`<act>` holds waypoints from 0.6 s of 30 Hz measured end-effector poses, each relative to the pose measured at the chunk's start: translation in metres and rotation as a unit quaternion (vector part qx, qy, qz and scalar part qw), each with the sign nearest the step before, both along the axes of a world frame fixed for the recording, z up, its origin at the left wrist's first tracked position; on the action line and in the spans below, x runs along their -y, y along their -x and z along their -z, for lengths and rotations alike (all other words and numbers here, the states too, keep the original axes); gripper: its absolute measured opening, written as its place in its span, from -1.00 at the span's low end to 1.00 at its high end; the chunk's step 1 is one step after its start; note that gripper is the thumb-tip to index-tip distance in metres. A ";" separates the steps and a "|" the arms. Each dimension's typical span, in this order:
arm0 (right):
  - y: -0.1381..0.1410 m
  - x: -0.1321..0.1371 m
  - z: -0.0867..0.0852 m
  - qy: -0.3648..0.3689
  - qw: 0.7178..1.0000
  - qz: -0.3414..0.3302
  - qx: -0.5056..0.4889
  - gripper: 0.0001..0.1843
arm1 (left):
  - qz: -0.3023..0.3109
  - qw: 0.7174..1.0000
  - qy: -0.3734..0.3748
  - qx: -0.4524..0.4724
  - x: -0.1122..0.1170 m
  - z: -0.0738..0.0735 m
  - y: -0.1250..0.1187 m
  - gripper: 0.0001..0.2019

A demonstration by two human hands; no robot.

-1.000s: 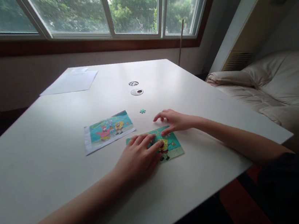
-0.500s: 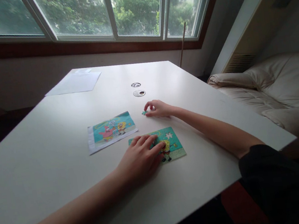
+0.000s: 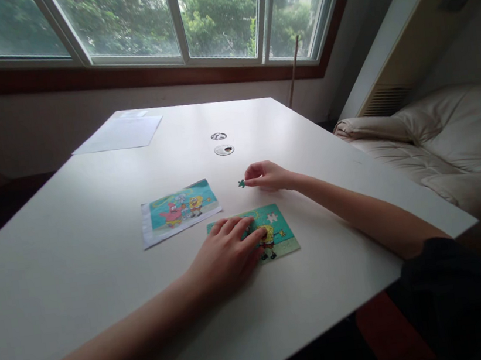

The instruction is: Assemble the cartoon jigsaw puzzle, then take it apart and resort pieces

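A small teal jigsaw piece (image 3: pixel 241 184) is pinched between the thumb and finger of my right hand (image 3: pixel 269 176), just above the table. My left hand (image 3: pixel 231 249) lies with fingers stretched out over the left part of a jigsaw puzzle (image 3: pixel 290 238), covering much of it. The puzzle has a teal background and a yellow cartoon figure, with one piece-shaped gap near its upper right. Behind my left hand is a paper reference picture (image 3: pixel 182 210) with a pink, a pale and a yellow cartoon figure, tilted on the table.
The white table (image 3: pixel 75 243) holds a sheet of paper (image 3: pixel 119 134) at its far left. Two round cable holes (image 3: pixel 223 150) sit in the tabletop beyond my right hand. A pale padded sofa (image 3: pixel 469 138) stands on the right, and a window (image 3: pixel 219 17) runs behind.
My right hand has moved a little right and toward me, carrying the jigsaw piece, which now looks darker. My left hand and the puzzle have stayed put.
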State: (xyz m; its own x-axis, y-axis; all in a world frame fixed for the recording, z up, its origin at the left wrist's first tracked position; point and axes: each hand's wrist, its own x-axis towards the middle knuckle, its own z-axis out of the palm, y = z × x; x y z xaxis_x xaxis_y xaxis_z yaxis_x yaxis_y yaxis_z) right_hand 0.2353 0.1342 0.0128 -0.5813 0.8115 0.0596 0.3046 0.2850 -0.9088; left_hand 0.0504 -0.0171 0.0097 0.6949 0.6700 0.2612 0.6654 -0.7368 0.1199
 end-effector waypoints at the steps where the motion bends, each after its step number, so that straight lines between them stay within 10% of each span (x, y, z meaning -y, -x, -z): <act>1: -0.005 0.005 -0.002 0.017 1.000 -0.008 -0.012 -0.79 | 0.000 1.000 0.000 0.000 0.000 0.000 0.000 -0.67; 18: -0.049 0.062 -0.014 0.031 0.990 -0.094 0.097 -0.78 | 0.017 1.000 0.013 -0.015 -0.007 -0.007 0.000 -0.69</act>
State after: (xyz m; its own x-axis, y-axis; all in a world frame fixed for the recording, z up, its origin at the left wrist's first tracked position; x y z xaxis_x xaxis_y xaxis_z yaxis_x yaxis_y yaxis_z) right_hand 0.2845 0.0723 0.0269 -0.7179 0.6868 -0.1139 0.4220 0.2992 -0.8558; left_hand 0.0506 -0.0105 0.0166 0.7250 0.6516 0.2229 0.6434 -0.7563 0.1185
